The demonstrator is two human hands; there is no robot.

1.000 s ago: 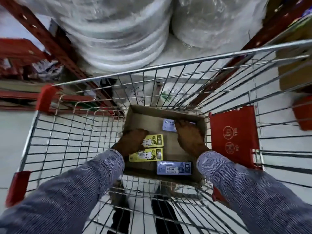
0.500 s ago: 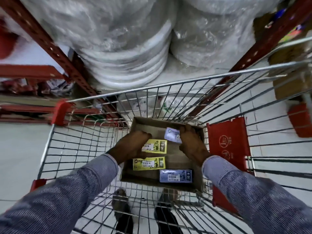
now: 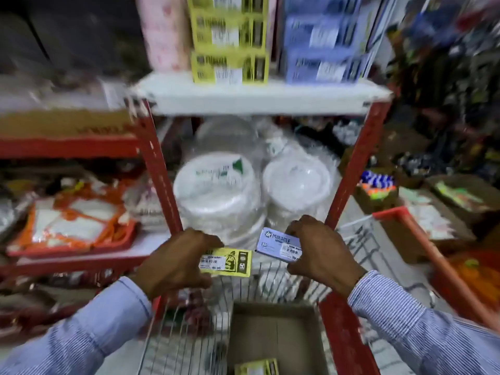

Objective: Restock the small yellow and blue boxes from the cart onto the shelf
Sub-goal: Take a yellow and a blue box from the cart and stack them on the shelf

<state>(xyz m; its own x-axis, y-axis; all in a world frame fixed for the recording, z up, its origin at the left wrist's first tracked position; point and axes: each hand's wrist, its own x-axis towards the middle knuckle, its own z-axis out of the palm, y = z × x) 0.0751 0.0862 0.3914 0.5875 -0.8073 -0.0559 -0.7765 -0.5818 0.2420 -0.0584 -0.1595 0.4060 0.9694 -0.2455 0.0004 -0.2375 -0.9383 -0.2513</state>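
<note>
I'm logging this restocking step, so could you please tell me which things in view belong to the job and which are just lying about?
Job:
- yellow box in left hand
- blue box in right hand
- carton in cart
- yellow stack and blue stack on shelf

Lying about:
- wrapped plates
- orange packets

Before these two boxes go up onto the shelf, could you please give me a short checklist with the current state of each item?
1. Left hand grips the yellow box: ok.
2. Right hand grips the blue box: ok.
3. Yellow stack on the shelf sits left, matching the left hand: ok.
4. Blue stack sits right, matching the right hand: ok.
5. Room on top of either stack: cannot tell, tops are cut off.
6. Cart emptied: not ok, a yellow box remains in the carton.
</note>
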